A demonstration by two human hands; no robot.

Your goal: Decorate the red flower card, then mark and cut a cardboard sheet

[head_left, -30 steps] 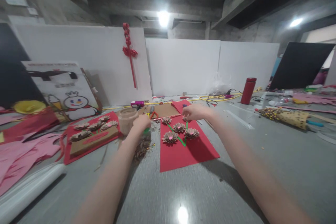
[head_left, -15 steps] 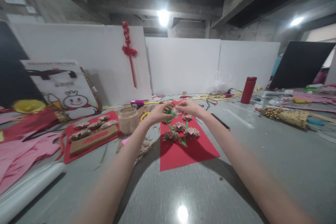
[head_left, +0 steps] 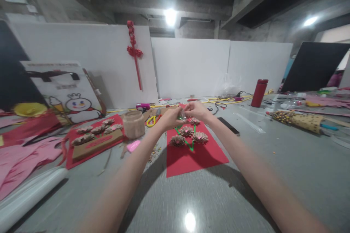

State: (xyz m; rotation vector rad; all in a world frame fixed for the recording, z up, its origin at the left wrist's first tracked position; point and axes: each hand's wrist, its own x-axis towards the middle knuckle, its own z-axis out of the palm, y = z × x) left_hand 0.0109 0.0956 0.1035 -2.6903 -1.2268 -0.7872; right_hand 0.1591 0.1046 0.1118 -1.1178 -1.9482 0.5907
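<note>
My left hand (head_left: 171, 118) is closed around a small, shiny green and clear thing (head_left: 181, 117), perhaps a roll of tape; it is too small and half covered to tell. Close beside it, my right hand (head_left: 195, 110) has its fingers pinched together at the clear edge of that thing. Both hands are above the far part of a red sheet (head_left: 191, 164). On this sheet are several brown layered flowers (head_left: 200, 137) with pink centres, joined by green strips (head_left: 191, 147). My fingers and wrists cover the sheet's far end.
Left of the sheet are yellow-handled scissors (head_left: 152, 121), a brownish jar (head_left: 133, 125), a pink piece (head_left: 133, 146) and scattered scraps. Another red sheet with flowers and a cardboard strip (head_left: 98, 145) lies farther left. To the right are a black phone (head_left: 228, 126) and a red bottle (head_left: 259, 93).
My left hand has shifted right, nearer my right hand, and less of the green thing shows. The scissors and the pink piece are now more uncovered beside my left arm.
</note>
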